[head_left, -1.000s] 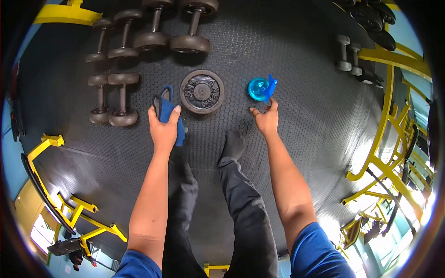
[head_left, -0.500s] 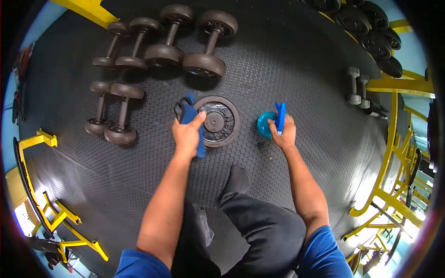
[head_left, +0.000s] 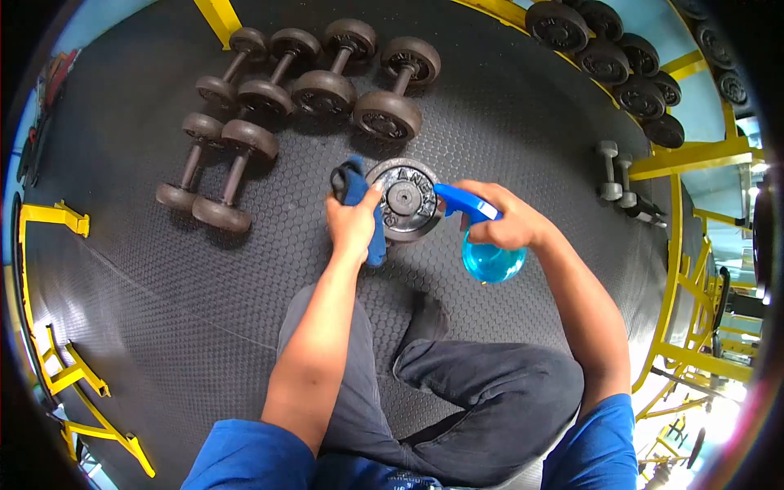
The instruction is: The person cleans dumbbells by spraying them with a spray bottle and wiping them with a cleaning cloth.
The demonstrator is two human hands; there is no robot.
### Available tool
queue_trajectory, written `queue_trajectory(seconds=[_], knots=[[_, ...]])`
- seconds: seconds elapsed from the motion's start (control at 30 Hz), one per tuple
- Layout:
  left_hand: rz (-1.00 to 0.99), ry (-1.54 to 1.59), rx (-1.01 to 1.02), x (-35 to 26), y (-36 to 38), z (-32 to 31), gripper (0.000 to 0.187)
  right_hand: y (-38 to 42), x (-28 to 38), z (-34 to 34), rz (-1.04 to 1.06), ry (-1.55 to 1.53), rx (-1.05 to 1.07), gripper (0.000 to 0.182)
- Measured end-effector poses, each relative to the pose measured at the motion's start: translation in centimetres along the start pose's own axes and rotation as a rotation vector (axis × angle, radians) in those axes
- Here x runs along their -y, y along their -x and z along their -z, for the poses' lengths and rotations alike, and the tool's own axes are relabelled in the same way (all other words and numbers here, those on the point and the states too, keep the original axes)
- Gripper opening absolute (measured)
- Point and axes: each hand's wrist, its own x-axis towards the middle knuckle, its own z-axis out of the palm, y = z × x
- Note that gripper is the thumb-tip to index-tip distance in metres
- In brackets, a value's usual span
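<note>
A round weight plate (head_left: pixel 403 198) with raised lettering is between my two hands. My left hand (head_left: pixel 353 224) is closed around a blue cloth (head_left: pixel 376 242) and the plate's left edge; the cloth hides part of that rim. My right hand (head_left: pixel 508 216) grips a spray bottle (head_left: pixel 493 260) by its blue trigger head. The bottle holds clear blue liquid, and its nozzle points left, close to the plate's right rim.
Several dark dumbbells (head_left: pixel 388 114) stand in two rows on the black rubber floor (head_left: pixel 163 310) at upper left. Small grey dumbbells (head_left: pixel 609 170) lie at right, beside a yellow rack (head_left: pixel 694 159) with more dumbbells. Another yellow frame (head_left: pixel 61 359) is at left.
My right hand has lifted the spray bottle and turned its nozzle toward the plate. The plate looks tilted more toward me, with my left hand still at its left side. The view has shifted.
</note>
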Motion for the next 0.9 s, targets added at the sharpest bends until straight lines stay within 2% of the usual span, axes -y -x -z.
queue_trajectory(seconds=[0.03,0.07,0.13,0.17,0.27,0.3,0.4,0.47,0.53,0.6,0.67,0.73,0.77,0.9], knots=[[0.035,-0.035,0.06,-0.1,0.0,0.4,0.062,-0.1,0.8,-0.6,0.007,0.111,-0.041,0.056],[0.039,-0.04,0.069,0.7,-0.4,0.6,0.062,-0.1,1.0,-1.1,-0.001,0.105,-0.046,0.056],[-0.014,0.076,0.061,2.5,-1.3,0.4,0.04,-0.2,0.9,-1.9,-0.097,0.307,0.013,0.046],[-0.024,0.134,0.059,2.9,-1.3,0.3,0.035,-0.3,0.7,-2.3,-0.117,0.32,-0.03,0.041],[-0.128,0.103,0.082,3.9,-2.1,0.1,0.038,-0.5,1.2,-3.2,-0.185,0.302,-0.088,0.041],[-0.078,-0.017,0.096,3.5,-2.0,0.4,0.041,-0.8,1.4,-3.4,-0.207,0.307,-0.059,0.042],[0.033,0.019,0.16,2.8,-1.8,0.9,0.051,-1.6,1.4,-4.8,-0.17,0.258,-0.087,0.044],[0.056,0.106,0.204,3.4,-2.3,1.1,0.051,-1.6,2.0,-5.6,-0.154,0.331,0.036,0.046],[-0.055,0.133,0.237,4.1,-3.0,1.0,0.052,-1.3,1.9,-4.8,-0.182,0.341,0.06,0.045],[-0.054,0.117,0.232,4.1,-3.0,1.1,0.052,-0.8,1.6,-3.4,-0.336,0.279,0.036,0.044],[0.016,-0.021,0.227,3.1,-2.7,1.4,0.05,-0.9,0.7,-2.4,-0.389,0.379,-0.035,0.046],[0.018,0.095,0.274,3.5,-2.9,1.2,0.048,-1.3,0.9,-1.9,-0.422,0.526,-0.094,0.048],[0.017,0.206,0.319,3.8,-3.0,1.1,0.047,-1.7,1.1,-1.6,-0.425,0.527,-0.097,0.048],[0.0,0.213,0.335,3.6,-3.0,1.2,0.044,-3.8,2.1,-1.8,-0.286,0.443,-0.166,0.05]])
